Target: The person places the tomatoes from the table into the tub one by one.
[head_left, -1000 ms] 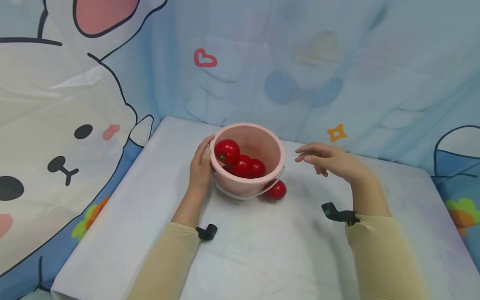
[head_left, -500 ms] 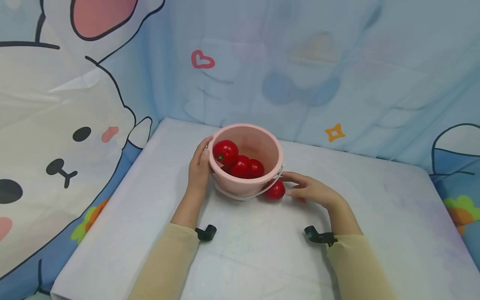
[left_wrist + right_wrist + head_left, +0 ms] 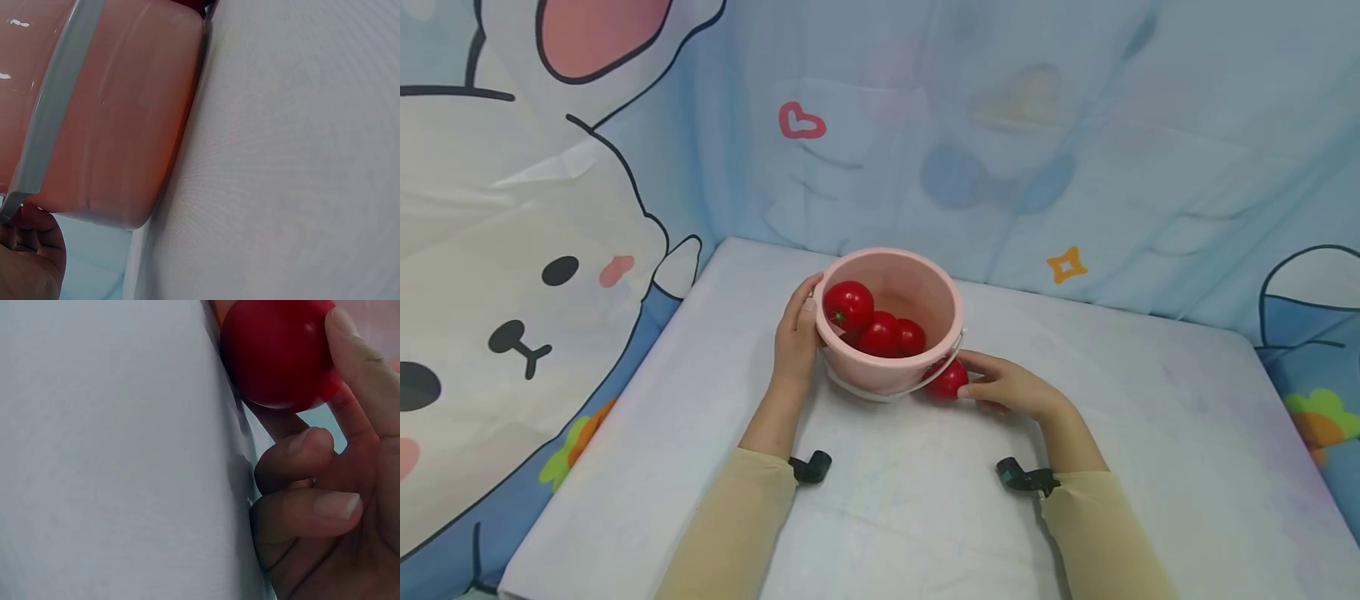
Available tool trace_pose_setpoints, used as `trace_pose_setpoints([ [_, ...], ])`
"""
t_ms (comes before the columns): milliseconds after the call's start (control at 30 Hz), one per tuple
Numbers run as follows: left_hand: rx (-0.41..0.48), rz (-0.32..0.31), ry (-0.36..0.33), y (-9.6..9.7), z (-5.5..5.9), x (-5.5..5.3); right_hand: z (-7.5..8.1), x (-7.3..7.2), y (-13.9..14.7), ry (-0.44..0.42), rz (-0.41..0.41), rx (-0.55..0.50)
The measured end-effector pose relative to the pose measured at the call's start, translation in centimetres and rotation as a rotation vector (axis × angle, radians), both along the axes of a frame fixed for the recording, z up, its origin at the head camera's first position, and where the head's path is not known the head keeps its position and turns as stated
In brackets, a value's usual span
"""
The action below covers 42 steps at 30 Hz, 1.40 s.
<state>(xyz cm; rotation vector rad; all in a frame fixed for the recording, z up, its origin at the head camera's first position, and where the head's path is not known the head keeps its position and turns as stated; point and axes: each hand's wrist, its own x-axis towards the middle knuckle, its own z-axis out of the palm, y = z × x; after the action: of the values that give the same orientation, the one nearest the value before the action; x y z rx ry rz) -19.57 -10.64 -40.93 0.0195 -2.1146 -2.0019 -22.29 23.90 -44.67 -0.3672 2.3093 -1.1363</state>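
Observation:
A pink bucket (image 3: 880, 372) with a white handle (image 3: 59, 100) stands on the table, several red tomatoes (image 3: 880, 335) inside it. My left hand (image 3: 795, 342) holds the bucket by its left side, near the rim; in the left wrist view its curled fingers (image 3: 42, 234) show by the handle's end. One more tomato (image 3: 281, 353) sits on the table against the bucket's front right. My right hand (image 3: 1011, 387) pinches this tomato, thumb on the near side and fingers reaching round behind, two other fingers curled beneath in the right wrist view.
A white cloth covers the table (image 3: 887, 517). Behind it and to the left hang printed cloth walls (image 3: 880, 167), close to the table's far edge. Both wrists carry small black cameras (image 3: 1022, 477).
My right hand has come down and left from above the table to the loose tomato, and its thumb has closed onto it. The left hand keeps its hold on the bucket.

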Motion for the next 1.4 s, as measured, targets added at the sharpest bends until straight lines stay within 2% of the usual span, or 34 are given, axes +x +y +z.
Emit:
trace_pose_setpoints([
  [67, 0.005, -0.006, 0.008, 0.1, 0.5, 0.4, -0.2, -0.1, 0.1, 0.011, 0.003, -0.002],
  [567, 0.010, -0.018, 0.032, -0.1, 0.4, 0.4, -0.5, -0.3, 0.2, 0.024, -0.015, -0.012],
  [767, 0.008, -0.020, 0.022, 0.0, 0.3, 0.3, 0.3, -0.5, 1.0, 0.039, -0.015, -0.003],
  [900, 0.011, -0.016, 0.011, 0.0, -1.0, -0.6, 1.7, -1.1, 2.0, 0.056, -0.016, 0.020],
  [1033, 0.020, -0.010, 0.011, -0.2, -2.4, -1.5, 3.7, -2.1, 3.0, 0.085, 0.004, 0.030],
  [1133, 0.025, -0.006, 0.028, -0.2, -2.8, -1.8, 5.7, -2.8, 3.8, 0.115, 0.018, 0.052],
  [1333, 0.021, 0.000, 0.049, -0.1, -3.0, -1.9, 10.3, -3.9, 4.6, 0.146, -0.053, 0.083],
  [1400, 0.017, 0.004, 0.045, -0.1, -3.0, -1.9, 11.9, -4.3, 4.6, 0.156, -0.050, 0.081],
])
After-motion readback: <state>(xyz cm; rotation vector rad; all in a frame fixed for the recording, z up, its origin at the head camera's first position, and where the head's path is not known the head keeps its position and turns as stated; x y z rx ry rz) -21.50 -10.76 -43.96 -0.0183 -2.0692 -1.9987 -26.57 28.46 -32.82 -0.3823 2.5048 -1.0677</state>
